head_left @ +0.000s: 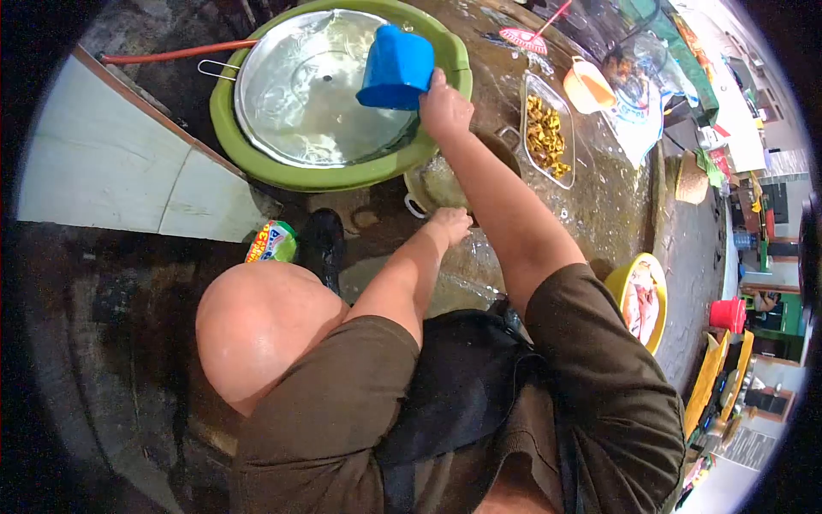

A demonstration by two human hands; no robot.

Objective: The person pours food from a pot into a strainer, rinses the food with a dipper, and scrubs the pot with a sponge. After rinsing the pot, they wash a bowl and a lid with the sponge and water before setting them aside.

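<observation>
My right hand (pixel 447 108) is closed on a blue water dipper (pixel 399 67), held tilted over the large green basin (pixel 342 178). A wide, shiny metal basin (pixel 287 103) with water in it sits inside the green one. Below the dipper, a metal pot (pixel 430 178) with two handles stands on the wet floor, partly hidden by my right forearm; cloudy liquid shows in it. My left hand (pixel 451 226) is at the pot's near rim with its fingers curled over it; the fingertips are partly hidden.
A clear tray (pixel 565 177) of yellowish food pieces lies right of the pot, near an orange container (pixel 589 86) and a pink strainer (pixel 524 39). A yellow tub (pixel 658 321) stands at right. A green detergent packet (pixel 272 242) is by my knee. A red hose (pixel 180 54) runs leftward.
</observation>
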